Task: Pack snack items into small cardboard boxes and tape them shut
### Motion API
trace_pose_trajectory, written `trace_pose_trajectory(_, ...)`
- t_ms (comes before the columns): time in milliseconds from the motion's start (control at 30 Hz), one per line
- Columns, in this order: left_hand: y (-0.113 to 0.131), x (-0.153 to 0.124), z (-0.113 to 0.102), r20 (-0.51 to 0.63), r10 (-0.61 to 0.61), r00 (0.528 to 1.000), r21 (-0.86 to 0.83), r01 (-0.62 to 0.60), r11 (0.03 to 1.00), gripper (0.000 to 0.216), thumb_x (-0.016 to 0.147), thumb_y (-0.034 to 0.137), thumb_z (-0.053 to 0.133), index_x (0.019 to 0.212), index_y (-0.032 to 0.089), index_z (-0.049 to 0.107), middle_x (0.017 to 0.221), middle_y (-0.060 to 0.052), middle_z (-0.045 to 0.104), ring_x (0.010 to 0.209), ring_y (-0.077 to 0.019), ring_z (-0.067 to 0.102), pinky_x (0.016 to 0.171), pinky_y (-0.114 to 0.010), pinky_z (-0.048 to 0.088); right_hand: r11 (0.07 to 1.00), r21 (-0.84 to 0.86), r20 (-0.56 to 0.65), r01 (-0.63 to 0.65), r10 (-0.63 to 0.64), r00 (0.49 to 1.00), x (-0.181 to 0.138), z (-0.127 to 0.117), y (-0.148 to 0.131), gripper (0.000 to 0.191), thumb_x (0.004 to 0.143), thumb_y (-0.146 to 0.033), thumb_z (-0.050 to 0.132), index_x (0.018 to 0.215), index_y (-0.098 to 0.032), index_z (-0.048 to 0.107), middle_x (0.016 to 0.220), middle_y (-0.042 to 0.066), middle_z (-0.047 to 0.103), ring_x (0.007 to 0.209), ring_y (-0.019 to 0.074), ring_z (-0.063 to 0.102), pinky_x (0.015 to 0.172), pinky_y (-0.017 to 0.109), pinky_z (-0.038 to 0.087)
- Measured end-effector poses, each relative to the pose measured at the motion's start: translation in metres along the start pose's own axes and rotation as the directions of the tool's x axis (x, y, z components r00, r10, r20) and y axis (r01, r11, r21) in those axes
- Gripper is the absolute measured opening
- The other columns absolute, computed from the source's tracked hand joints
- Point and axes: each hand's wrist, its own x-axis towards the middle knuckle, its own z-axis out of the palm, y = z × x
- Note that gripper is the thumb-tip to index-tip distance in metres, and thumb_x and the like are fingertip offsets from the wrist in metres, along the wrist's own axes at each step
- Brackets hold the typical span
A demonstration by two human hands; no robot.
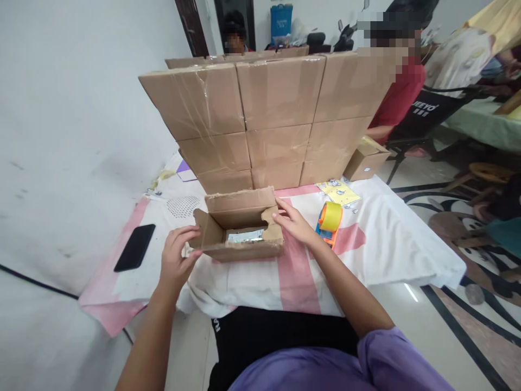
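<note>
A small open cardboard box (240, 251) sits on the cloth-covered table (382, 250) in front of me, with something silvery (245, 235) inside. My left hand (176, 259) curls its fingers round the box's left flap. My right hand (293, 222) pinches the right flap, which is torn along its edge. The rear flap stands upright.
A wall of stacked taped cartons (268, 114) rises behind the box. A yellow tape dispenser (329, 221) lies right of my right hand, a yellow sheet (338, 192) beyond it. A black phone (134, 247) lies at left. Two people sit behind the cartons.
</note>
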Motion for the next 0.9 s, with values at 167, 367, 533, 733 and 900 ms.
trace_pose_trajectory(167, 0.012, 0.004, 0.010, 0.271, -0.141, 0.952, -0.060, 0.163, 0.985, 0.067, 0.091, 0.066, 0.059, 0.141, 0.021, 0.056, 0.134, -0.016, 0.067, 0.122, -0.0335, 0.065, 0.102, -0.048, 0.054, 0.998, 0.057, -0.119, 0.019, -0.012, 0.993, 0.009, 0.007, 0.005, 0.066, 0.090, -0.056, 0.067, 0.147, -0.024, 0.055, 0.141, 0.012, 0.064, 0.123, 0.0273, 0.064, 0.106, 0.046, 0.053)
trace_pose_trajectory(367, 0.032, 0.012, 0.023, -0.021, -0.169, 0.985, 0.151, 0.170, 0.974, 0.061, 0.098, 0.047, 0.057, 0.151, 0.018, 0.048, 0.148, -0.022, 0.053, 0.139, -0.0364, 0.051, 0.110, -0.054, 0.045, 0.973, -0.043, 0.001, 0.227, -0.228, 0.974, 0.005, 0.008, -0.001, 0.050, 0.101, -0.065, 0.047, 0.098, -0.024, 0.077, 0.136, 0.010, 0.065, 0.136, 0.0293, 0.055, 0.121, 0.053, 0.036)
trace_pose_trajectory(533, 0.061, 0.017, 0.033, 0.311, 0.043, 0.949, 0.285, -0.137, 0.949, 0.036, 0.104, 0.039, 0.049, 0.135, 0.029, 0.065, 0.142, -0.010, 0.066, 0.134, -0.0304, 0.057, 0.116, -0.053, 0.035, 0.954, -0.171, -0.133, 0.248, -0.271, 0.953, -0.029, 0.004, 0.003, 0.049, 0.101, -0.063, 0.046, 0.125, -0.026, 0.069, 0.154, 0.012, 0.052, 0.146, 0.0296, 0.047, 0.122, 0.055, 0.036)
trace_pose_trajectory(733, 0.074, 0.006, 0.038, 0.291, 0.065, 0.954, 0.308, -0.158, 0.938, 0.046, 0.102, 0.042, 0.053, 0.146, 0.027, 0.057, 0.151, -0.012, 0.059, 0.142, -0.0338, 0.051, 0.121, -0.057, 0.026, 0.975, -0.201, -0.881, -0.091, -0.139, 0.453, -0.082, -0.065, 0.031, 0.058, 0.080, -0.048, 0.074, 0.128, -0.023, 0.055, 0.138, 0.015, 0.056, 0.134, 0.0311, 0.054, 0.118, 0.057, 0.040)
trace_pose_trajectory(900, 0.111, -0.018, 0.067, 0.056, 0.070, 0.996, 0.062, -0.074, 0.995, 0.027, 0.097, 0.035, 0.055, 0.115, 0.023, 0.072, 0.114, -0.015, 0.075, 0.111, -0.0315, 0.068, 0.103, -0.052, 0.047, 0.948, 0.251, -0.578, -0.197, 0.310, 0.755, -0.082, -0.104, 0.055, 0.053, 0.066, -0.063, 0.080, 0.095, -0.020, 0.068, 0.090, 0.011, 0.073, 0.083, 0.0303, 0.070, 0.076, 0.048, 0.060)
